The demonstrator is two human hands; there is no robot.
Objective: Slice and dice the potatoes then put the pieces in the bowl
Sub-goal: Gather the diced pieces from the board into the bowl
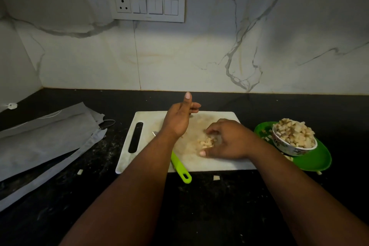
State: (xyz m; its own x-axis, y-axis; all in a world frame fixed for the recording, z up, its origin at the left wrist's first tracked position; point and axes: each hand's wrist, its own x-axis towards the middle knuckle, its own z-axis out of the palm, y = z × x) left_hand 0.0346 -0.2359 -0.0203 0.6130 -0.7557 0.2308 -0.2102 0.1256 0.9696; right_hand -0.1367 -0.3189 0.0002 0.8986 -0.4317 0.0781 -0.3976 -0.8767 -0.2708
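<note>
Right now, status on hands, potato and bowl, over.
Left hand raised, holding nothing. Right hand gathering diced potato on the cutting board. Bowl heaped full. Knife lying under left forearm.

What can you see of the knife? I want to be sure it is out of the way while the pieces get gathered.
The knife lies flat on the white cutting board, running diagonally under the left forearm, which hides most of the blade. Only a bit of the metal tip shows to the left of the wrist. Its bright green handle, plastic by the look, has a hanging loop at the end that juts over the board's near edge above the dark counter. Neither hand holds it.
</note>
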